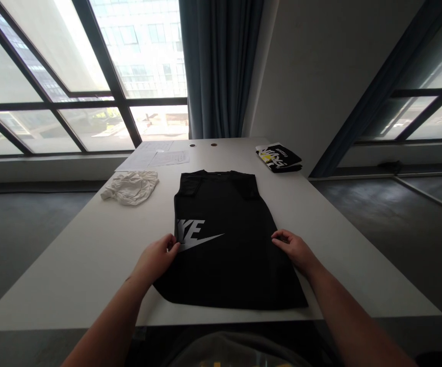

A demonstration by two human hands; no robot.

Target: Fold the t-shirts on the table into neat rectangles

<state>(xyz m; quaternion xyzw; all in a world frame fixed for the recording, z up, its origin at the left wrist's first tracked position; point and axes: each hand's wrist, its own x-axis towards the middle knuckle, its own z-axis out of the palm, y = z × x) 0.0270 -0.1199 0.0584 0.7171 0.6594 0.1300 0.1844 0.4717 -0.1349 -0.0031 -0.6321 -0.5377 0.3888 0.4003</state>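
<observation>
Black shirt (239,270) lies on the white table (75,265), fingers (285,235) pinching both sides.

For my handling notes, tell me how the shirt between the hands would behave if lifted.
Probably floppy: the shirt is cloth, so its middle may sag. Likely light for its spread, as it looks thin on the table. Its logo is cut off at the left edge, hinting at a fold that could open.

Daylight is glaring through windows (148,46) beyond my left hand (158,258), while the floor (408,229) past my right hand (294,250) is lying in dim shadow.
</observation>
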